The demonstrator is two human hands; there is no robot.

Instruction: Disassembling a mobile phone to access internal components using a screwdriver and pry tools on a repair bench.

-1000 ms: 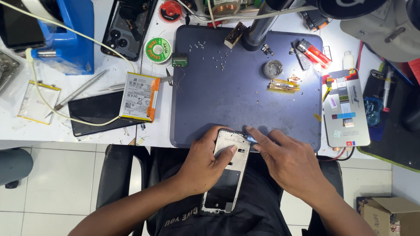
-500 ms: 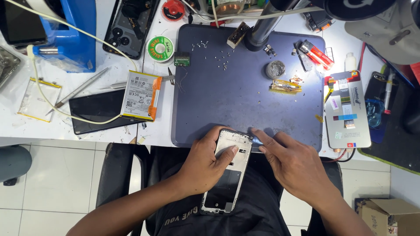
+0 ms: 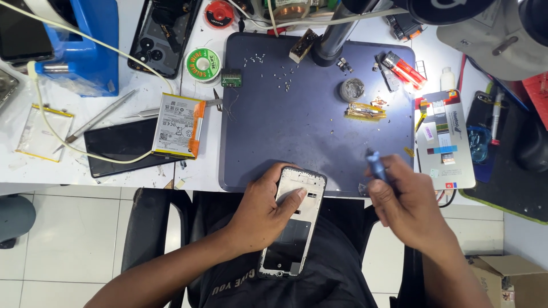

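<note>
Silver phone frame (image 3: 294, 225) sits in your left hand (image 3: 267, 212), over your lap at the edge of the blue mat (image 3: 297, 131). Your right hand (image 3: 408, 202) grips a small blue screwdriver (image 3: 377, 164). A battery (image 3: 178, 125) lies on the bench (image 3: 194, 165).

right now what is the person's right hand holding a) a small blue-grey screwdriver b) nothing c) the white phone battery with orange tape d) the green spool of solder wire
a: the right hand grips a small blue-grey screwdriver over the edge of the dark blue work mat, apart from the opened phone frame that the left hand holds.
</note>
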